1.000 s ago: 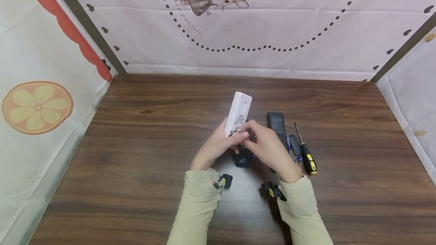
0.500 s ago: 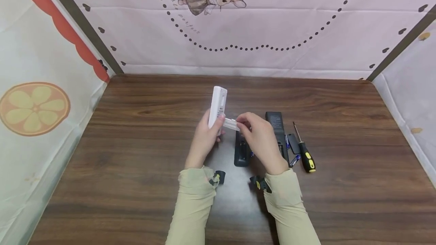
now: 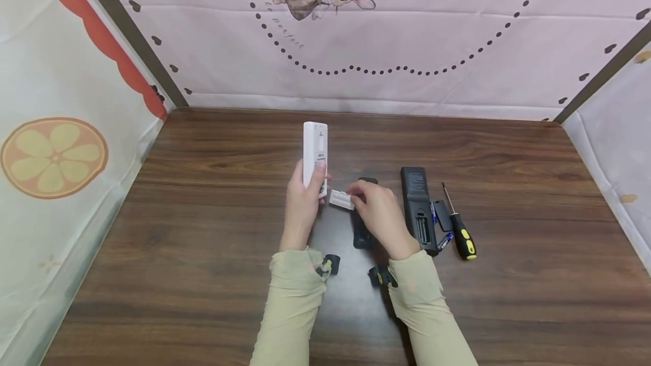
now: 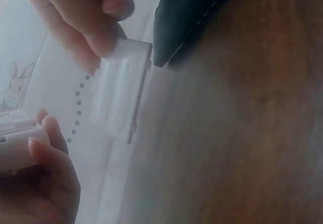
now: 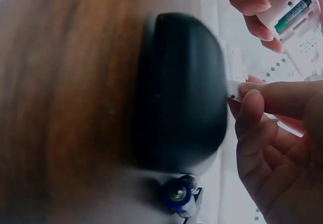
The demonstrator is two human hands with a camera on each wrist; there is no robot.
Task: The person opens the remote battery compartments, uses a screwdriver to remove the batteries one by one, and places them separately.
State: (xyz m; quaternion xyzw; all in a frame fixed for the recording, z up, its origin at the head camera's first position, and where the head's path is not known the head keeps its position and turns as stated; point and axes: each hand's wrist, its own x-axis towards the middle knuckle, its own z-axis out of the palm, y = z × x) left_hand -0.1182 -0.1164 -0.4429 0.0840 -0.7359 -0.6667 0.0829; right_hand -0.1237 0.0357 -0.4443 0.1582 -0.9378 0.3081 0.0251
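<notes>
My left hand (image 3: 301, 205) grips a white remote control (image 3: 311, 148) with its printed back up and the thumb along it. In the right wrist view its battery compartment is uncovered, and a green battery (image 5: 292, 17) lies inside. Between thumb and fingers my right hand (image 3: 381, 216) pinches a white battery cover (image 3: 340, 200), held apart from the remote, to its right. The left wrist view shows the ridged inner face of that cover. Below the right hand lies a black remote control (image 3: 361, 237), partly hidden by the hand.
Right of the hands rests a second black remote (image 3: 415, 194) with its battery compartment uncovered. Beside it are blue batteries (image 3: 445, 240), a black battery cover (image 3: 442, 216) and a yellow-and-black screwdriver (image 3: 463, 239). Printed cloth walls (image 3: 417, 38) border the wooden table (image 3: 218, 196).
The battery cover has come away from the white remote in my right hand. My left hand has moved left with the remote, and the right hand has followed leftward.
</notes>
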